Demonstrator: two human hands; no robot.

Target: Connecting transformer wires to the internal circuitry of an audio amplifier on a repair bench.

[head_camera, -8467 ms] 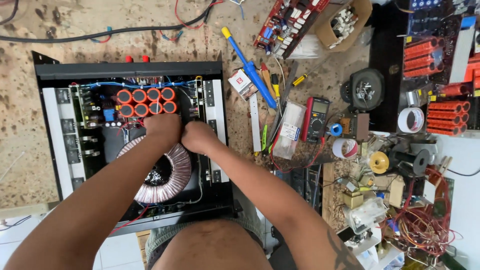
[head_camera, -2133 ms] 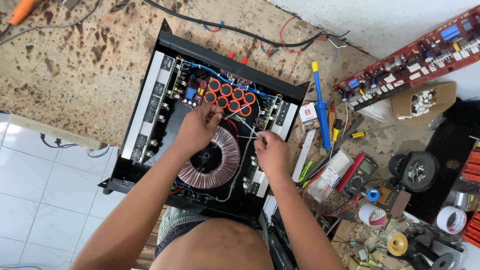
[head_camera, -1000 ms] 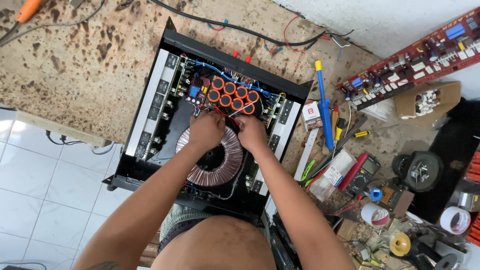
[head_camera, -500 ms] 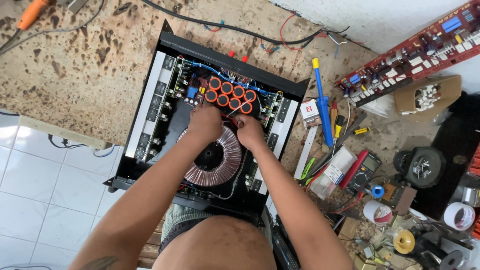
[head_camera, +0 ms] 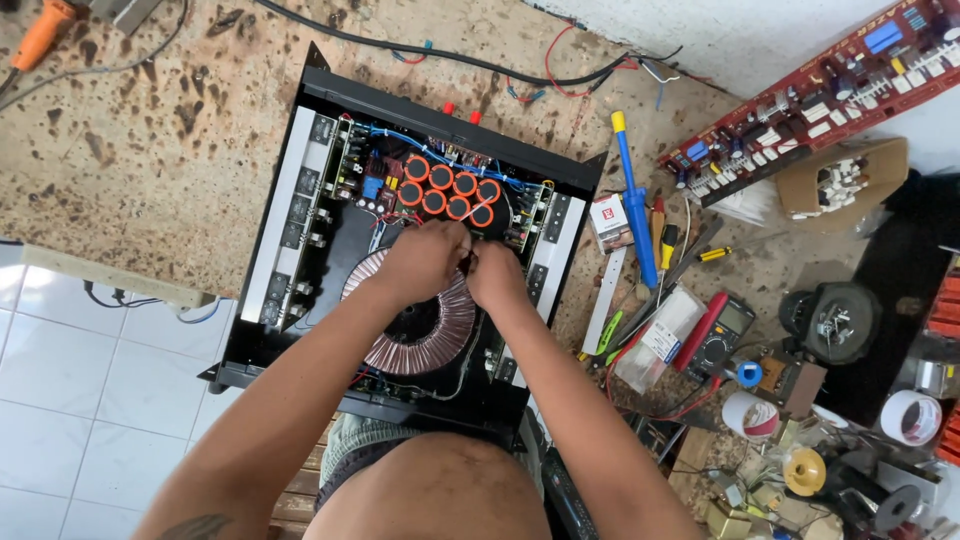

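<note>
A big black amplifier box point(head_camera: 300, 215) lies open on the speckled table point(head_camera: 150, 150). Inside it sits a fat copper coil ring point(head_camera: 425, 335). Just above the ring, both hands meet. The left hand point(head_camera: 425, 262) and the right hand point(head_camera: 495, 275) touch each other, and the fingers curl in over something small between them. It may be a thin wire, but the hands hide it, so what each grip holds cannot be told.

Right behind the hands stands a bunch of round orange caps point(head_camera: 447, 190). Thin blue wires run past the caps.

To the right of the box lie a long blue tool point(head_camera: 634, 205), a red meter point(head_camera: 715, 330) and rolls of white tape point(head_camera: 910, 415). A red circuit board point(head_camera: 830, 85) lies farther off, by the wall.

The hands work in a tight spot. A slip there could tug a thin wire loose or bump the orange caps. Bare skin could also brush a metal part that may hold a charge.
</note>
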